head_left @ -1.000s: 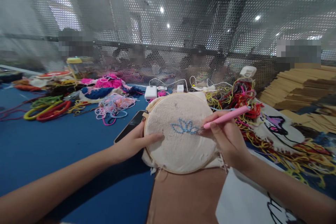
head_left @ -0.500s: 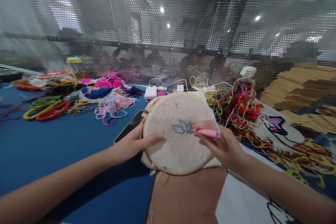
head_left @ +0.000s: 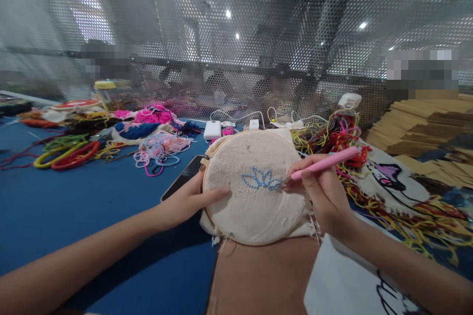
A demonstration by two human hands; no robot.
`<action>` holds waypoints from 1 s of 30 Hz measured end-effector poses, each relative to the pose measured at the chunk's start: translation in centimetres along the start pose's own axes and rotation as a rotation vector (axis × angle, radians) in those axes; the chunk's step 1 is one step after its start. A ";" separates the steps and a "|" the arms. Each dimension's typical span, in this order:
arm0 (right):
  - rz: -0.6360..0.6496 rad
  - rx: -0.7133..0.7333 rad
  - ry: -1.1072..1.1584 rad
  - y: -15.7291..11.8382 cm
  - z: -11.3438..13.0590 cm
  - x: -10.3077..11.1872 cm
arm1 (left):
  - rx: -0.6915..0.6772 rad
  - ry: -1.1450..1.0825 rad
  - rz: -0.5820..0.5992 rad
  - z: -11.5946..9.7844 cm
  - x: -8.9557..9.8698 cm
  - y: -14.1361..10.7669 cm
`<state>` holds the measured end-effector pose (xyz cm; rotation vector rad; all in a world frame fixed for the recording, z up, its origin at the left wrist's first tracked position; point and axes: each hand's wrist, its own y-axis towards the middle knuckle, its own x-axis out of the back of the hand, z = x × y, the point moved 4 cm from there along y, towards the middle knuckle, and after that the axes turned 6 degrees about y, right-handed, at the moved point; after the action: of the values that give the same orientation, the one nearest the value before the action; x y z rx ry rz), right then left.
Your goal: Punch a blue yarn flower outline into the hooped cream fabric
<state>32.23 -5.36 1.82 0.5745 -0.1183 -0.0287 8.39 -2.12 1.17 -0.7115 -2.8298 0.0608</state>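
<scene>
My left hand (head_left: pixel 197 194) grips the left edge of a round embroidery hoop (head_left: pixel 254 216), its thumb lying on the cream cloth. Blue stitches (head_left: pixel 260 178) form a leaf-like flower outline near the middle of the cloth. In my right hand (head_left: pixel 323 189) is a pink punch needle (head_left: pixel 325 162), pinched between thumb and fingers. Its tip points left at the right end of the stitches; whether it touches the cloth I cannot tell. Light blue yarn shows at the tool's back end.
Behind the hoop's left side lies a dark phone (head_left: pixel 184 177). Tangled yarn (head_left: pixel 162 147) and red-handled scissors (head_left: pixel 76 155) lie left; more yarn (head_left: pixel 343 142), an embroidered cloth (head_left: pixel 395 182) and stacked brown cardboard (head_left: pixel 424 123) are right. A white power adapter (head_left: pixel 212 130) stands behind.
My right hand has drawn the punch needle rightward from the stitches, and its back end now points up and right. More of the blue outline shows. My left hand stays on the hoop.
</scene>
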 end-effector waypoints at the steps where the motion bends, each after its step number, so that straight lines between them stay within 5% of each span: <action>1: -0.004 0.003 0.002 0.0 0.1 0.0 | 0.002 0.001 0.003 0.0 0.0 0.0; 7: 0.059 0.003 -0.130 0.3 0.4 -0.1 | 0.019 0.010 0.001 -0.1 0.0 0.0; 13: 0.223 0.222 -0.416 0.3 0.6 -0.8 | -0.007 -0.009 0.014 0.2 -0.1 -0.1; 16: 0.280 0.212 -0.445 0.3 0.5 -1.1 | -0.041 -0.012 0.001 0.4 0.0 0.0; 22: 0.107 -0.011 -0.216 0.4 -0.1 -0.4 | 0.004 0.003 0.021 0.3 0.0 0.1; 30: 0.001 -0.025 -0.012 0.2 0.4 -0.2 | 0.032 0.022 -0.005 0.1 0.1 0.2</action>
<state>32.00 -5.40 2.24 0.5495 -0.1299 -0.0328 8.35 -1.94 1.05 -0.6940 -2.8028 0.0968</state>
